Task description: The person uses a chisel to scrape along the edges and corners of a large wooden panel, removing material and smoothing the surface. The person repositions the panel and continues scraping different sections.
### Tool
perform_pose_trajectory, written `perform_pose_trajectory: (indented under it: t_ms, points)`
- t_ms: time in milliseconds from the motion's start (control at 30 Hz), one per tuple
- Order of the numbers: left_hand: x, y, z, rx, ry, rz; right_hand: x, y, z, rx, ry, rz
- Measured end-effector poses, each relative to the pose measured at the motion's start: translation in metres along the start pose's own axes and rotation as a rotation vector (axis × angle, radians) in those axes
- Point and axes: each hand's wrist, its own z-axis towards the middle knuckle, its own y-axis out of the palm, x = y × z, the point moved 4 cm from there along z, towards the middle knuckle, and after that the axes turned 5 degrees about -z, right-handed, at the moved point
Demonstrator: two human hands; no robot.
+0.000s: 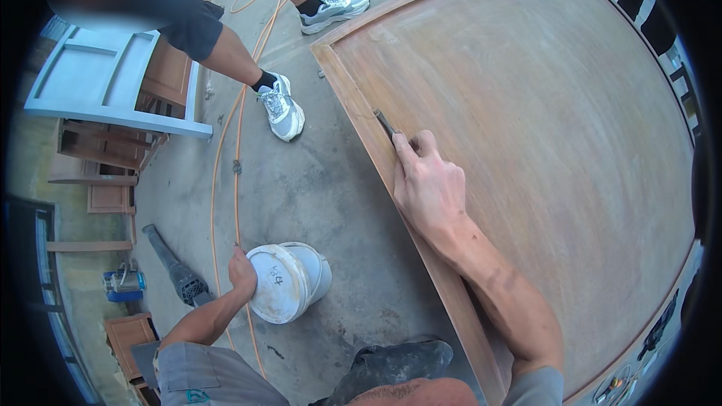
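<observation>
My right hand (pixel 432 184) is closed around a slim tool with a dark, narrow metal blade (pixel 384 122), perhaps a scraper. Its tip touches the raised wooden edge strip of a large wooden panel (pixel 526 98), near the left corner. The hand rests on that strip, and the tool's handle is hidden in my fingers. Lower left, my left hand (pixel 242 274) grips the edge of a white round lid (pixel 274 286) with a handwritten mark. A white bucket (pixel 317 271) shows behind the lid, partly covered by it.
Orange hoses (pixel 239 128) run along the concrete floor. A person in grey shoes (pixel 282 109) stands beyond the panel's left edge. At left are a pale-blue frame (pixel 90 75), wooden cabinet parts (pixel 113 199) and a dark blower-like tool (pixel 177 267). Cables (pixel 620 383) lie lower right.
</observation>
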Motion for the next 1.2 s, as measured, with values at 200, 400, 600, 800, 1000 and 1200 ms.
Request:
perform_pose_trajectory:
  t_ms: [200,400,600,800,1000,1200]
  points:
    - [-0.009,0.004,0.003,0.006,0.015,0.001,0.001,0.006,0.011,-0.011,0.001,-0.005]
    - [-0.012,0.007,0.002,0.023,0.025,0.020,0.001,0.009,0.011,-0.009,0.008,-0.008]
    - [-0.015,0.005,0.005,0.019,-0.042,0.033,0.000,0.007,0.010,0.050,0.029,0.080]
    - [0.005,0.009,0.002,0.001,0.005,0.047,0.021,-0.021,0.000,0.270,0.019,0.067]
    - [-0.009,0.000,-0.002,0.014,-0.020,0.064,0.085,-0.085,-0.049,0.210,-0.008,-0.155]
    - [0.003,0.010,-0.013,-0.024,-0.012,0.032,0.115,-0.097,-0.051,0.232,0.157,-0.325]
